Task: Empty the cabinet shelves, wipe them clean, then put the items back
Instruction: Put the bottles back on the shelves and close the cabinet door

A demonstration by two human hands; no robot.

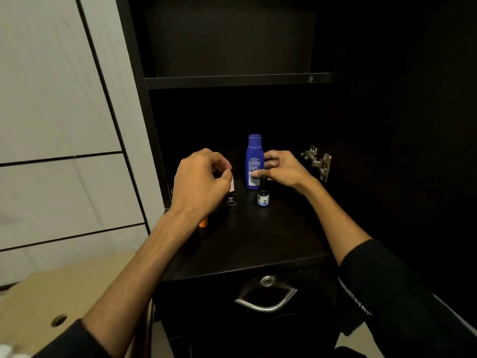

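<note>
- Hands both inside the dark wooden cabinet (154, 140), over its lower shelf (247, 241); upper shelf (237, 82) shows nothing on it from this angle.
- My left hand (201, 182) sits above the small dark nail-polish bottle with pale pink cap (231, 196); thumb and forefinger are curled toward the cap, but I cannot tell whether they pinch it or hover just clear; the hand hides the contact.
- My right hand (281, 169) is beside the tall blue plastic lotion bottle (254, 161), fingers loosely curled at its right flank, thumb just above the black cap of the small blue-and-white nail-polish bottle (263, 193); contact with either bottle is not clear; nothing is plainly clasped.
- All three bottles stand upright near mid-shelf, close together, tall one behind the two small ones; judged: tall at back keeps the short ones reachable and visible.
- Orange object (204, 222) shows partly behind my left wrist, at the shelf's left edge; identity unclear.
- Judged: whether items are going in or coming out cannot be settled here.
- Risk: narrow bottles tip easily if brushed.
- Below: drawer with metal handle (265, 298); hinge (317, 161) at right.
</note>
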